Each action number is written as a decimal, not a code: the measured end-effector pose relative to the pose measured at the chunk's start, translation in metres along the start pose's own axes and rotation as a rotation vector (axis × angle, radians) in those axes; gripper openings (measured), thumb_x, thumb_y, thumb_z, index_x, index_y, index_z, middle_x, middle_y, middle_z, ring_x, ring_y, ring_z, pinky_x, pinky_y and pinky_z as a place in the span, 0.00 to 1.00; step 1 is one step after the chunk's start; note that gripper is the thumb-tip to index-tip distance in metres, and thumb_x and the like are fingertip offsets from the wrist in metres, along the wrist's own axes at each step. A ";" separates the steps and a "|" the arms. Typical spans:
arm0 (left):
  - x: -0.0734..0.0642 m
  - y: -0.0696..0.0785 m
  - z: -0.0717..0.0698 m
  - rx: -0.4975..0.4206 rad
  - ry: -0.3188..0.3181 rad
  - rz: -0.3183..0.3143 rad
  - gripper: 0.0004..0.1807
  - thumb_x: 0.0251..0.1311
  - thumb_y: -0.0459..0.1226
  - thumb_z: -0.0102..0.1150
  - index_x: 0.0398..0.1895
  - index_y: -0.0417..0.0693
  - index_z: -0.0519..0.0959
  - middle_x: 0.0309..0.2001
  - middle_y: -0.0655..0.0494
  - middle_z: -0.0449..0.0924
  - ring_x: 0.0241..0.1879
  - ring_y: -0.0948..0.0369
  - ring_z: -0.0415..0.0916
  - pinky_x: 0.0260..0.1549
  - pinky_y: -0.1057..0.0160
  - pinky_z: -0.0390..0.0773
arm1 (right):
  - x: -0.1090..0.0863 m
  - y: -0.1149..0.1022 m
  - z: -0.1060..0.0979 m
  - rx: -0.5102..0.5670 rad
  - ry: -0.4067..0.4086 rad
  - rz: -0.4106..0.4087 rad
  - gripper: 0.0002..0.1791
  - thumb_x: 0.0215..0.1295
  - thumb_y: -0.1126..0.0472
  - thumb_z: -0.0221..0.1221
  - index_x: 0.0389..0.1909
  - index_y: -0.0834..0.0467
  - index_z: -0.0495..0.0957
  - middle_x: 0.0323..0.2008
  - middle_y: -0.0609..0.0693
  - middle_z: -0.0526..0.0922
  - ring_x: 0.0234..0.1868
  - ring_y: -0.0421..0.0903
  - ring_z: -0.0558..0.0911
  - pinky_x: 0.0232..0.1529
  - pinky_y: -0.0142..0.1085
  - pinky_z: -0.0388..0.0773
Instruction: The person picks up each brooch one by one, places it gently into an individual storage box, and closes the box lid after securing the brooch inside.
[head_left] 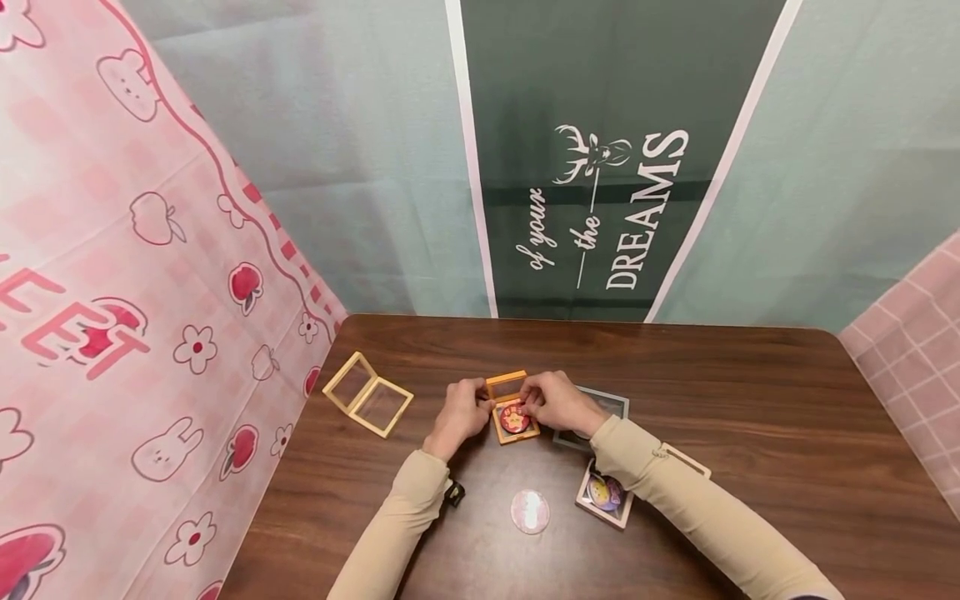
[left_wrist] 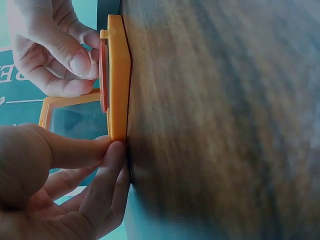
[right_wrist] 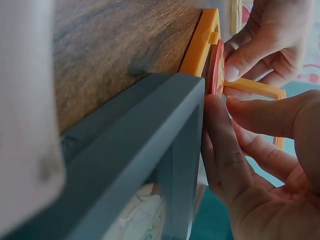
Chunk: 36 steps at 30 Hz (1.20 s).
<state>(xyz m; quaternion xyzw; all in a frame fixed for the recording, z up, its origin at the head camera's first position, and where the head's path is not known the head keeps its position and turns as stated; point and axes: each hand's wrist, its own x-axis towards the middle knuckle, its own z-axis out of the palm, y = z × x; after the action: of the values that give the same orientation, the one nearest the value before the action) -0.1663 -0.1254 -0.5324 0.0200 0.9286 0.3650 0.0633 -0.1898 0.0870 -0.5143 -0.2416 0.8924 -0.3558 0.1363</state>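
An orange hinged display case (head_left: pixel 516 438) lies on the table with its clear-windowed lid (left_wrist: pixel 75 115) raised at the back. Inside its lower half is a round red badge (head_left: pixel 515 419) with a yellow star-like figure. My left hand (head_left: pixel 462 410) pinches the case's left edge between thumb and forefinger, as the left wrist view shows. At the badge's right edge, my right hand (head_left: pixel 558 403) holds the rim between its fingertips and thumb. Seen side-on, the badge (right_wrist: pixel 217 68) stands slightly proud of the orange frame.
A cream hinged case (head_left: pixel 382 407) stands opened at the left. A grey case (head_left: pixel 617 405) lies under my right wrist, and a pale case with a purple-and-yellow badge (head_left: pixel 604 493) under that forearm. A clear round disc (head_left: pixel 530 512) lies in front on the brown table (head_left: pixel 750 392).
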 end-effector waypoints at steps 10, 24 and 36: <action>-0.001 -0.001 -0.004 -0.032 -0.019 0.007 0.01 0.68 0.32 0.67 0.39 0.43 0.84 0.38 0.51 0.85 0.35 0.60 0.77 0.33 0.64 0.77 | 0.002 0.004 -0.008 0.002 0.026 -0.018 0.06 0.65 0.66 0.71 0.32 0.58 0.83 0.27 0.46 0.83 0.29 0.38 0.79 0.32 0.32 0.79; -0.019 0.001 -0.008 -0.145 -0.131 0.009 0.25 0.71 0.48 0.68 0.58 0.39 0.76 0.47 0.47 0.81 0.45 0.57 0.79 0.46 0.55 0.83 | 0.003 0.001 -0.015 -0.005 0.054 0.004 0.32 0.73 0.42 0.66 0.63 0.64 0.77 0.54 0.59 0.85 0.51 0.52 0.88 0.53 0.47 0.85; -0.029 0.004 0.004 -0.024 -0.107 0.087 0.50 0.43 0.37 0.90 0.68 0.40 0.68 0.57 0.47 0.76 0.55 0.53 0.75 0.59 0.52 0.80 | 0.005 0.001 -0.012 -0.022 0.106 -0.122 0.22 0.86 0.57 0.51 0.69 0.65 0.78 0.64 0.62 0.84 0.65 0.58 0.84 0.65 0.54 0.80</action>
<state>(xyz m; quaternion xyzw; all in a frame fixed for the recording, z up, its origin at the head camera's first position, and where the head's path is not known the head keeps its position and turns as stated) -0.1369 -0.1221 -0.5290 0.0791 0.9177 0.3771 0.0971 -0.1993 0.0918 -0.5071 -0.2778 0.8858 -0.3661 0.0645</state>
